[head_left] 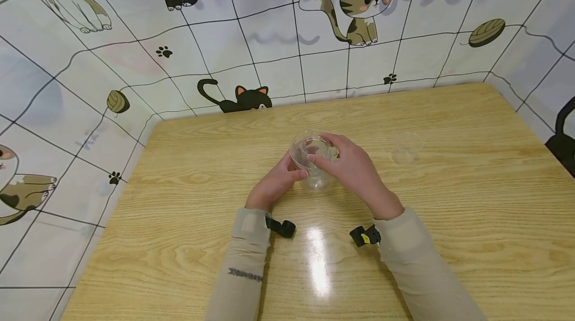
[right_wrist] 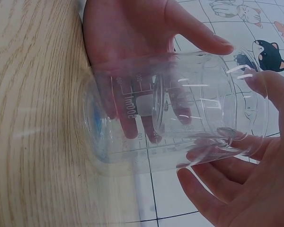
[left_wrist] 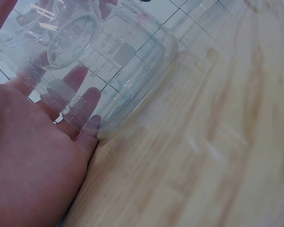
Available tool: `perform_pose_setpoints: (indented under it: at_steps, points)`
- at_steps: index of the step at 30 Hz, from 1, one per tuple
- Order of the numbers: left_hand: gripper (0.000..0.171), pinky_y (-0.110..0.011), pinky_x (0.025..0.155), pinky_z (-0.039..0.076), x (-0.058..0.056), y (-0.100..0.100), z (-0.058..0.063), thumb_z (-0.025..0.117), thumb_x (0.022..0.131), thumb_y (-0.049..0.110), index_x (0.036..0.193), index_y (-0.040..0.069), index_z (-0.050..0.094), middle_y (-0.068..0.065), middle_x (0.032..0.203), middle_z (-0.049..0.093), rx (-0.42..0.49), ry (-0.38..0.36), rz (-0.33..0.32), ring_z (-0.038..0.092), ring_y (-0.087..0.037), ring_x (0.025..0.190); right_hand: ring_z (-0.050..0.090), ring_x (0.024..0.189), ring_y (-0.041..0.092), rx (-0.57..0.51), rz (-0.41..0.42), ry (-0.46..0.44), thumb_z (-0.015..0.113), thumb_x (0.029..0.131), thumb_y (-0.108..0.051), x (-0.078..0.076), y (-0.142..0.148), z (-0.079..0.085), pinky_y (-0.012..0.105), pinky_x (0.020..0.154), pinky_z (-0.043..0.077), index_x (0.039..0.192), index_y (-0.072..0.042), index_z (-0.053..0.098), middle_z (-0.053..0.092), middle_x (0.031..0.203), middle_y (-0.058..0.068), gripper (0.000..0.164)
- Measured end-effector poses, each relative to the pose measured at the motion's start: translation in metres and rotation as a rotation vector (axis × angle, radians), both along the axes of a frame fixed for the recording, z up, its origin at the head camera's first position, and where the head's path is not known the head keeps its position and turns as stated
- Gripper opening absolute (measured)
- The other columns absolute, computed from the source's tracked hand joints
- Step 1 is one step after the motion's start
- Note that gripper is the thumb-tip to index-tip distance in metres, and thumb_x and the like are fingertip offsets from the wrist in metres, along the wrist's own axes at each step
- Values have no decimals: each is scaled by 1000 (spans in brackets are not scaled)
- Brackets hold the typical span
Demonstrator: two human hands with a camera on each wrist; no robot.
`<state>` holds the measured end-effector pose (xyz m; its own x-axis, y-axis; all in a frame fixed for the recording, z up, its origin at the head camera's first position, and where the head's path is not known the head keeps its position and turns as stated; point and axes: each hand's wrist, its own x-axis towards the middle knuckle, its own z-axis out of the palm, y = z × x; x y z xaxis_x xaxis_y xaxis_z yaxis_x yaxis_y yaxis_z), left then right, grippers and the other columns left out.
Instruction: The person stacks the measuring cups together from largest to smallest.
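A large clear glass beaker, printed with a scale and 500ml, stands upright on the wooden table. Inside its upper part sits a smaller clear glass vessel, probably a small beaker. My left hand holds the large beaker from the left, with its fingers round the far side. At the mouth, my right hand grips the small vessel, its thumb over the rim and its other fingers along the right side. Clear glass makes the exact contact of those fingers hard to tell.
Another small clear glass vessel stands to the right on the table, faint against the wood. Behind and beside the table rise white gridded panels with cartoon cats. Each wrist wears a black camera strap.
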<state>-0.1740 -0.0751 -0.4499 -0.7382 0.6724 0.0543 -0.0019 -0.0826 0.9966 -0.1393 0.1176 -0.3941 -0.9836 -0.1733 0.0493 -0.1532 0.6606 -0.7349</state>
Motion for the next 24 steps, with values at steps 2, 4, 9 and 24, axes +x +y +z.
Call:
perform_pose_setpoints:
  at_steps: [2, 4, 9, 24]
  points:
    - [82, -38, 100, 29, 0, 0, 0, 68, 77, 36, 141, 23, 20, -11, 142, 28, 4, -1, -1, 31, -16, 127, 50, 106, 28, 1, -1, -2, 50, 75, -66, 0, 0, 0, 47, 86, 39, 135, -20, 40, 40, 136, 2, 76]
    - [78, -38, 100, 29, 0, 0, -1, 67, 79, 31, 141, 22, 20, -11, 142, 27, 15, -3, 0, 31, -17, 127, 50, 106, 28, 0, -2, -2, 50, 75, -66, 0, 0, 0, 47, 86, 39, 134, -20, 40, 41, 135, 2, 76]
    - [76, -40, 99, 30, -2, 1, -1, 66, 81, 26, 141, 21, 21, -14, 141, 27, 33, 0, 2, 31, -19, 127, 51, 106, 28, -5, -5, 2, 50, 74, -67, 0, 0, 1, 47, 85, 40, 134, -20, 40, 41, 135, 1, 76]
    - [72, -40, 100, 29, -3, 1, -2, 63, 83, 15, 141, 21, 21, -14, 141, 27, 50, -15, 1, 30, -18, 127, 51, 104, 27, -7, -1, 6, 51, 75, -66, 0, 0, 1, 47, 85, 39, 134, -21, 40, 41, 135, 2, 75]
